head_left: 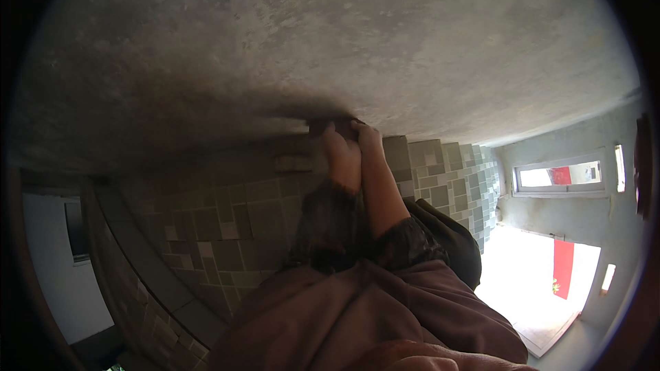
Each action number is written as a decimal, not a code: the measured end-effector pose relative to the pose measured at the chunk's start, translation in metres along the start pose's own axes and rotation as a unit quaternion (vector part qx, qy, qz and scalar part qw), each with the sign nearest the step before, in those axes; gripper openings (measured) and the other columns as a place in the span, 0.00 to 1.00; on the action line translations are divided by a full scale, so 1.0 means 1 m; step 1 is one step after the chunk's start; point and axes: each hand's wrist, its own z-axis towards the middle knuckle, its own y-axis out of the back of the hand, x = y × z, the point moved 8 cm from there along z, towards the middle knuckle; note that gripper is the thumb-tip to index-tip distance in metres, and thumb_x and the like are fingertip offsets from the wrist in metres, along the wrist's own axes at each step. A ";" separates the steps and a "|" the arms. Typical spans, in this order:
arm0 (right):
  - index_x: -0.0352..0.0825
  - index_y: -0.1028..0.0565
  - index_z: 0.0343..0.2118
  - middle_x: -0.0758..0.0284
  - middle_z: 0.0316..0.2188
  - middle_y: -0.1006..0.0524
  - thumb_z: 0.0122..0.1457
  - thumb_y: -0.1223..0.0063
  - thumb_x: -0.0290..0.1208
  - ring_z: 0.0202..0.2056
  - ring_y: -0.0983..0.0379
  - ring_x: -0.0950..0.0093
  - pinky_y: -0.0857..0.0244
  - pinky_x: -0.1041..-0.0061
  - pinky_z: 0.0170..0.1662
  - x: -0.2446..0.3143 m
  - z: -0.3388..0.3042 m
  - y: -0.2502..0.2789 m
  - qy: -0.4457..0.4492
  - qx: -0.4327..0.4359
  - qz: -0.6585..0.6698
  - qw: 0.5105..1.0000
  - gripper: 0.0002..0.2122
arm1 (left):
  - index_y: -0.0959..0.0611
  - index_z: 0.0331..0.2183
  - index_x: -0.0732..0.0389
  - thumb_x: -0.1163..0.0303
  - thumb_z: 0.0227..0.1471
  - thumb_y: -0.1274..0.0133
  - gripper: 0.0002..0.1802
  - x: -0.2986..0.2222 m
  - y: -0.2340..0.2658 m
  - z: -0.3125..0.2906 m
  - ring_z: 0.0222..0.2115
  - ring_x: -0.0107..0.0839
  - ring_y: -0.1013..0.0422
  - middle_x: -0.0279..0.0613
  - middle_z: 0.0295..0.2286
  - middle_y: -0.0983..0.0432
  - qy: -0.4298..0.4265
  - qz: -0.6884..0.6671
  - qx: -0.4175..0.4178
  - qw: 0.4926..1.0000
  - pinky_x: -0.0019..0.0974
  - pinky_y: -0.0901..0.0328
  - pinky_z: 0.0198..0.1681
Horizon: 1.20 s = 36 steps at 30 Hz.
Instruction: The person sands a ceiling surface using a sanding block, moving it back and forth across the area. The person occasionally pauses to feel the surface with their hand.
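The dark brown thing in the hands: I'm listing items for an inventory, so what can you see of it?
The dark brown thing looks blocky and dull, with a faint reddish tint; its material and finer parts cannot be told. The left hand and right hand hold it, partly covering it. It is up at the mottled grey surface, beside a dark shadow; whether it lies flat there is unclear.

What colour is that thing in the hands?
The held thing looks dark reddish-brown; it shows in the head view.
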 end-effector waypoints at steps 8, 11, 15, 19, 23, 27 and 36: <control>0.23 0.23 0.41 0.59 0.38 0.21 0.57 0.47 0.25 0.38 0.25 0.72 0.30 0.73 0.42 0.010 -0.009 0.002 0.038 0.032 0.060 0.997 0.12 | 0.25 0.43 0.62 0.53 0.62 0.62 0.23 0.010 -0.008 -0.010 0.43 0.35 0.32 0.42 0.41 0.26 0.027 -0.005 0.041 0.999 0.36 0.40 0.52; 0.24 0.23 0.41 0.60 0.37 0.21 0.58 0.47 0.24 0.38 0.25 0.71 0.30 0.73 0.43 0.008 -0.008 0.006 0.033 0.018 0.017 0.999 0.11 | 0.25 0.43 0.62 0.54 0.61 0.61 0.22 0.010 0.005 -0.001 0.43 0.37 0.31 0.43 0.41 0.26 0.003 -0.003 0.018 1.000 0.38 0.39 0.52; 0.24 0.24 0.41 0.60 0.36 0.22 0.58 0.48 0.24 0.37 0.24 0.68 0.29 0.71 0.44 -0.006 0.008 0.011 0.027 0.019 0.057 0.998 0.10 | 0.26 0.43 0.64 0.65 0.61 0.61 0.15 0.019 0.019 0.025 0.43 0.44 0.30 0.49 0.41 0.26 0.043 -0.067 0.017 0.997 0.46 0.36 0.50; 0.25 0.26 0.40 0.58 0.36 0.22 0.60 0.51 0.25 0.41 0.24 0.65 0.29 0.65 0.46 -0.031 0.023 0.028 -0.090 0.053 0.245 0.964 0.10 | 0.26 0.42 0.65 0.65 0.59 0.58 0.15 0.007 0.011 0.004 0.42 0.45 0.30 0.49 0.40 0.26 -0.085 0.103 0.042 0.990 0.49 0.36 0.49; 0.25 0.27 0.39 0.57 0.36 0.23 0.62 0.54 0.28 0.43 0.26 0.62 0.31 0.61 0.49 -0.018 0.018 0.043 -0.112 0.117 0.277 0.947 0.10 | 0.26 0.41 0.67 0.69 0.58 0.57 0.13 0.004 -0.004 -0.023 0.41 0.45 0.30 0.50 0.39 0.27 -0.076 0.111 -0.040 0.990 0.48 0.34 0.48; 0.29 0.27 0.38 0.59 0.36 0.24 0.64 0.54 0.35 0.41 0.27 0.64 0.33 0.65 0.50 0.003 -0.007 0.034 -0.100 0.178 0.394 0.896 0.12 | 0.25 0.39 0.69 0.72 0.58 0.56 0.11 -0.008 -0.050 -0.041 0.42 0.40 0.30 0.49 0.36 0.27 -0.242 0.539 0.065 0.804 0.40 0.33 0.48; 0.31 0.25 0.38 0.63 0.33 0.23 0.62 0.48 0.40 0.38 0.27 0.70 0.33 0.71 0.44 0.017 -0.031 0.019 0.066 0.044 0.164 0.983 0.14 | 0.24 0.40 0.71 0.72 0.57 0.53 0.12 0.017 -0.005 -0.008 0.41 0.36 0.29 0.48 0.38 0.27 -0.022 0.094 0.000 0.995 0.32 0.33 0.46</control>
